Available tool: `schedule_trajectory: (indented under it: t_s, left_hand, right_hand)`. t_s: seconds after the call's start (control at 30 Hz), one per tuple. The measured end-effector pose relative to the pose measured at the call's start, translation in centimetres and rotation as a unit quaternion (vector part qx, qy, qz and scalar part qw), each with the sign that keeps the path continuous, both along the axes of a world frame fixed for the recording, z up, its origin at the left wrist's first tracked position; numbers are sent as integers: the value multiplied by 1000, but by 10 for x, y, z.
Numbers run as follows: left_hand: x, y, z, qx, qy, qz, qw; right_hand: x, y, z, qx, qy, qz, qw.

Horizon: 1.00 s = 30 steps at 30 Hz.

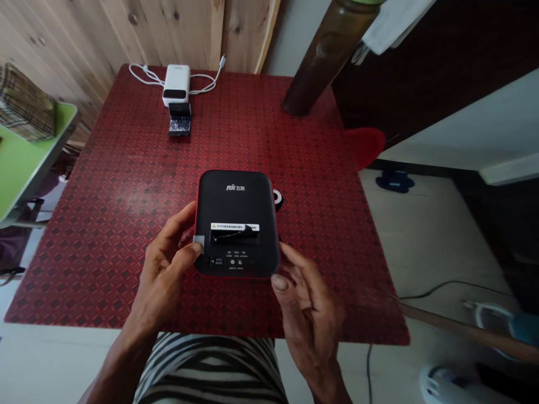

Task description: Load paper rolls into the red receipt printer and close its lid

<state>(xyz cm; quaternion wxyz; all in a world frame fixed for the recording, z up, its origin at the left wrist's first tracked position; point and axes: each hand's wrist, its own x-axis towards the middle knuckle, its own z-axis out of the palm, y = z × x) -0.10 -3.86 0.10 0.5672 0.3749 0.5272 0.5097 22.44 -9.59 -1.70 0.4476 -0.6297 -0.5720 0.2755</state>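
Note:
A flat black device (236,205) with rounded corners, a red edge and white printed lettering is tipped toward me over the near half of the table. Across its lower half run a white warning label (227,227) and a dark slot, with a black strip sticking up there. My left hand (168,264) grips its left side, thumb on a small grey patch (199,244) and fingers behind the edge. At the lower right corner, my right hand (309,303) holds the edge between fingers and thumb. A round black-and-white thing (277,199) is partly hidden behind the device.
On the patterned red table (126,224) stand a white power bank-like box (177,78) with a white cable (213,84), a crumpled black wrapper (180,119) and a tall dark bottle (324,62). A red stool (365,147) is at the right, a green table (25,163) at the left.

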Motion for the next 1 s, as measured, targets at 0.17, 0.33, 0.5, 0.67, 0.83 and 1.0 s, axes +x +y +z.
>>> schedule_trajectory:
  t_s: [0.17,0.33,0.5,0.67,0.83,1.0]
  left_hand:
    - [-6,-5,1,-8,12,3,1000]
    - [-7,-7,4,-34,14,13,999]
    - [0,-4,12,-55,-11,23,998]
    - [9,-4,20,-91,-20,64,994]
    - [10,-3,17,-74,-15,64,995]
    - [10,-4,16,-57,-16,48,997]
  right_hand:
    - [-1,-1,6,7,-24,17,1000]
    - [-2,1,9,14,-50,21,998]
    - [0,4,9,29,-83,17,996]
    - [1,0,2,23,-77,1,997]
    - [-2,-2,-2,16,-31,9,999]
    - [5,5,13,33,-61,32,997]
